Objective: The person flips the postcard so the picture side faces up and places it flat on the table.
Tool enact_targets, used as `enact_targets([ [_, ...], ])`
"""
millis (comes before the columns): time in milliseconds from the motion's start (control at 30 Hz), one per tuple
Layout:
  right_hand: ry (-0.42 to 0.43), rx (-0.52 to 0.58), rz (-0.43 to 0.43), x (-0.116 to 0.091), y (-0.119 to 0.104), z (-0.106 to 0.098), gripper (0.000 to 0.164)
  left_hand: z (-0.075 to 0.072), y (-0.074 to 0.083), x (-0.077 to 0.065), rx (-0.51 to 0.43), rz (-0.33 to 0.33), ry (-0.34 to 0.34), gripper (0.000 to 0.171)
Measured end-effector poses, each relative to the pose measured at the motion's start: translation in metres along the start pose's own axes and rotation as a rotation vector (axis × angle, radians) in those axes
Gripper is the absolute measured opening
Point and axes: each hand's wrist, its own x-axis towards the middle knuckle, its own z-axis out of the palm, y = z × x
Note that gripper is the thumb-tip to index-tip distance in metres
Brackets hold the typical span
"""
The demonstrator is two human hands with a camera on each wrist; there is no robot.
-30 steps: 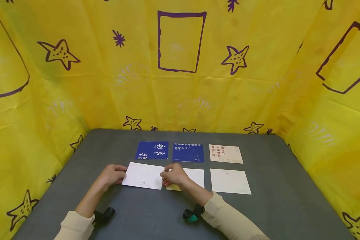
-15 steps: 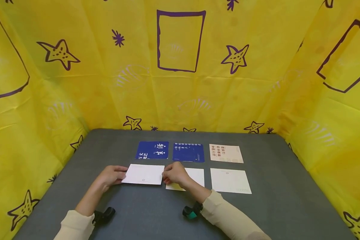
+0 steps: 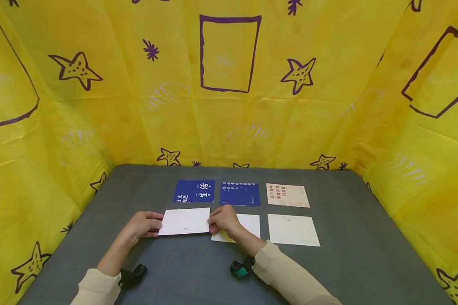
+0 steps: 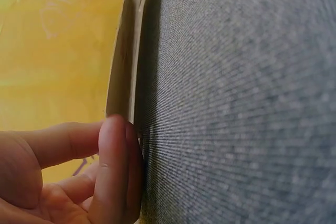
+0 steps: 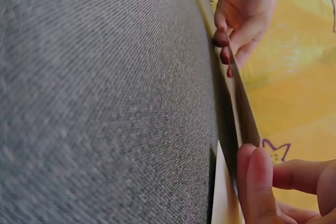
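Observation:
A white postcard with a small printed mark is held at both ends, tilted slightly off the table. My left hand pinches its left edge between thumb and fingers. At the opposite edge, my right hand pinches it too. Seen edge-on in the left wrist view, the postcard shows two thin edges with a gap; whether these are two layers is unclear. Another white postcard lies partly hidden beneath the right hand, and a third white postcard lies to its right.
Behind the white row lie two blue postcards, one left and one in the middle, plus a cream postcard with red-brown characters. The dark grey table is enclosed by a yellow patterned cloth.
The held postcard has shifted slightly right and its near edge has risen a little. The right hand has re-gripped its right edge; the left hand moved slightly with it. The other postcards stay put.

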Motion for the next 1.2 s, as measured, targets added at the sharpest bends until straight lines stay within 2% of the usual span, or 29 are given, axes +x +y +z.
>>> enact_targets([
  [167, 0.009, 0.014, 0.021, 0.002, 0.000, -0.002, 0.010, 0.001, -0.001, 0.000, -0.008, 0.011, -0.004, 0.045],
  [367, 0.006, 0.056, 0.033, 0.001, -0.003, -0.003, 0.010, 0.001, 0.000, 0.002, -0.022, 0.005, 0.066, 0.041],
  [433, 0.005, 0.074, 0.038, -0.006, -0.011, -0.004, 0.012, 0.001, 0.000, 0.002, -0.027, -0.003, 0.095, 0.040],
  [600, 0.008, 0.093, 0.048, -0.009, -0.015, -0.007, 0.013, -0.001, 0.003, 0.001, -0.055, -0.011, 0.124, 0.040],
  [700, 0.007, 0.091, 0.049, -0.004, -0.010, -0.009, 0.012, -0.001, 0.004, -0.001, -0.076, -0.009, 0.135, 0.043],
  [1000, 0.022, 0.102, 0.012, -0.007, -0.015, -0.020, 0.013, 0.000, 0.012, -0.004, -0.131, 0.057, 0.111, 0.048],
  [1200, 0.028, 0.125, 0.001, -0.008, -0.017, -0.023, 0.015, 0.001, 0.015, -0.007, -0.138, 0.065, 0.108, 0.050],
])
